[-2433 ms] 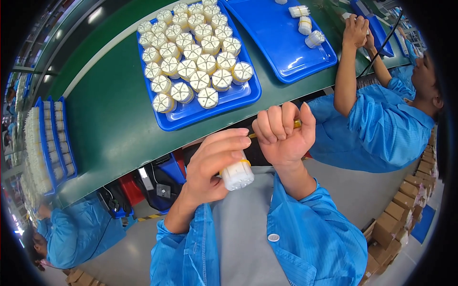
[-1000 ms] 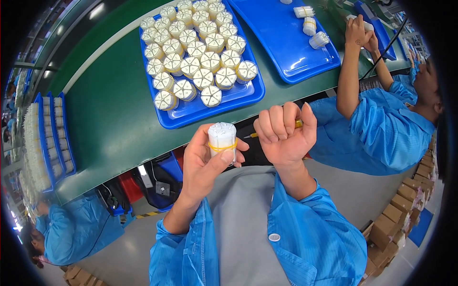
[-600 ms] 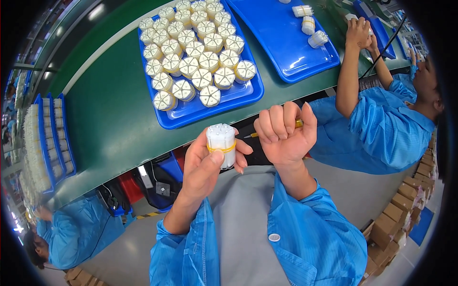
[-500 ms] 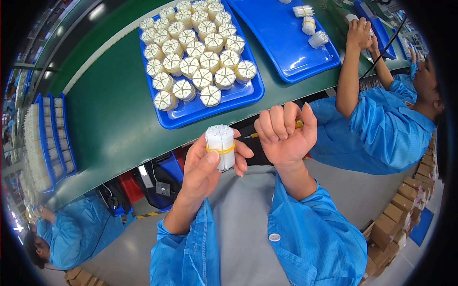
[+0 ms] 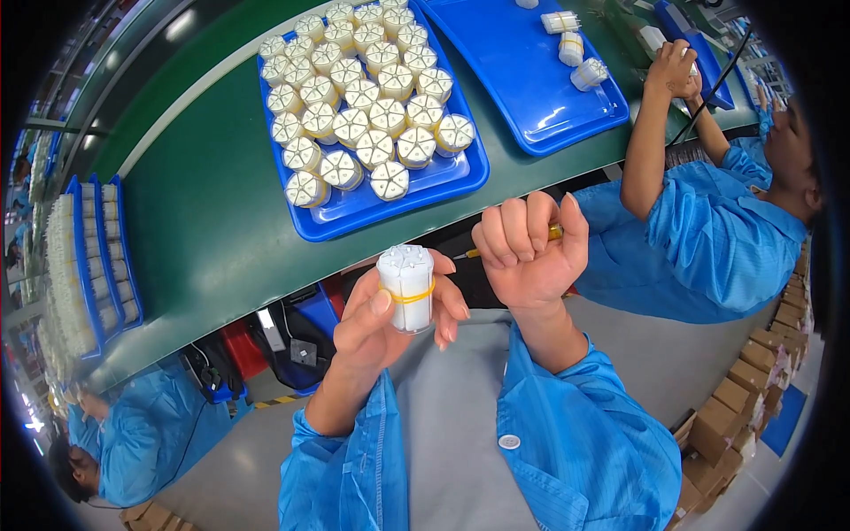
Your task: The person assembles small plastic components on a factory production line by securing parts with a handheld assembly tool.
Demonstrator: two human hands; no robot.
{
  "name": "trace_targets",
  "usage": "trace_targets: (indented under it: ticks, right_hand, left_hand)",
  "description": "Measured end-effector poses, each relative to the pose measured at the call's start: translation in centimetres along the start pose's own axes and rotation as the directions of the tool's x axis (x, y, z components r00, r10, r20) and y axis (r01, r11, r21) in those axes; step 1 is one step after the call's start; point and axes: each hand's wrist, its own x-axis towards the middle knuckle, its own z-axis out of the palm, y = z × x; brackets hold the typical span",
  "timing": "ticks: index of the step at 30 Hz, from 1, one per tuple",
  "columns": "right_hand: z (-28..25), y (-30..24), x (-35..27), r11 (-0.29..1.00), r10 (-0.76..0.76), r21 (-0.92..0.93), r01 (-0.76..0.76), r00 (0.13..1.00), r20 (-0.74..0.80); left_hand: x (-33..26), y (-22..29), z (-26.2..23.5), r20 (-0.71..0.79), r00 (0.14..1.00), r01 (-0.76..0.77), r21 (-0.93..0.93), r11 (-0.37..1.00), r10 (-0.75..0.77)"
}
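My left hand is closed around a bundle of white wedge-shaped pieces, bound at the middle by a yellow rubber band. The bundle stands nearly upright with its top end facing me, and small pins or bumps show on that end. To its right, my right hand is raised with curled fingers, gripping a thin pointed tool with a yellow handle. The tool's tip points left toward the bundle, apart from it. Most of the tool is hidden behind my fingers.
Beyond my hands, a blue tray of similar banded bundles rests on the green table. A second blue tray carries a few bundles. Blue trays stand at the left. A co-worker sits at right, another at lower left.
My left hand has lowered the bundle slightly and moved it a little left, tilting it somewhat. My right hand has hardly moved.
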Motion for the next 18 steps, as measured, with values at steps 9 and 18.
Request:
trace_targets:
  ticks: [9,18]
  right_hand:
    - [2.4,-1.9,0.6,0.997,-0.065,-0.019,0.068,0.985,0.157]
    - [2.3,-1.6,0.8,0.996,-0.082,-0.024,0.087,0.980,0.182]
  left_hand:
    - [-0.1,0.3,0.9,-0.102,0.995,0.026,0.202,0.979,-0.005]
    - [0.1,0.1,2.9,-0.332,0.929,0.011,0.462,0.887,0.162]
